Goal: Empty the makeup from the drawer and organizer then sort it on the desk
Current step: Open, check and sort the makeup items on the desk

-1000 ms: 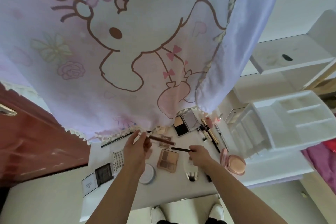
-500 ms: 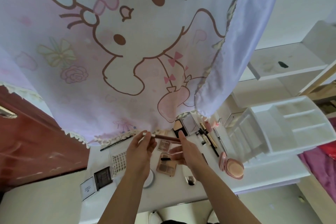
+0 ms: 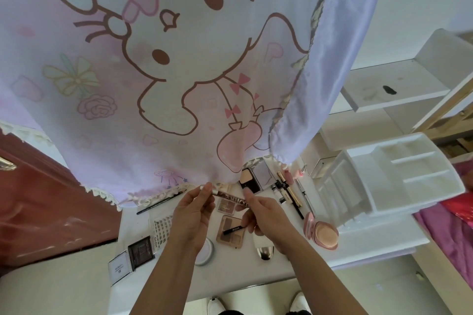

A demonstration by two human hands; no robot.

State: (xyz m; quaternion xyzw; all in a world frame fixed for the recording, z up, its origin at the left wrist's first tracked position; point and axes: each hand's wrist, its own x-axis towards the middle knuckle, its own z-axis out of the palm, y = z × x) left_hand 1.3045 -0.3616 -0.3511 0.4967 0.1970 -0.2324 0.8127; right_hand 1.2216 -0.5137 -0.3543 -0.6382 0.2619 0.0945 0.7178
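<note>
- Curtain [image 3: 153, 71]: printed, hung low over the desk's back edge.
- Desk [image 3: 243, 276]: white, with makeup laid flat in loose groups, apparently for sorting.
- Organizer [image 3: 399, 161]: white, at the right; its visible compartments looked emptied.
- Left hand [image 3: 192, 215] and right hand [image 3: 266, 215]: each pinched one end of the brown pencil [image 3: 230, 197]. They held it level above the palette [image 3: 231, 240], probably to read its label.
- Black stick [image 3: 234, 229]: short, gripped in the right hand's lower fingers.
</note>
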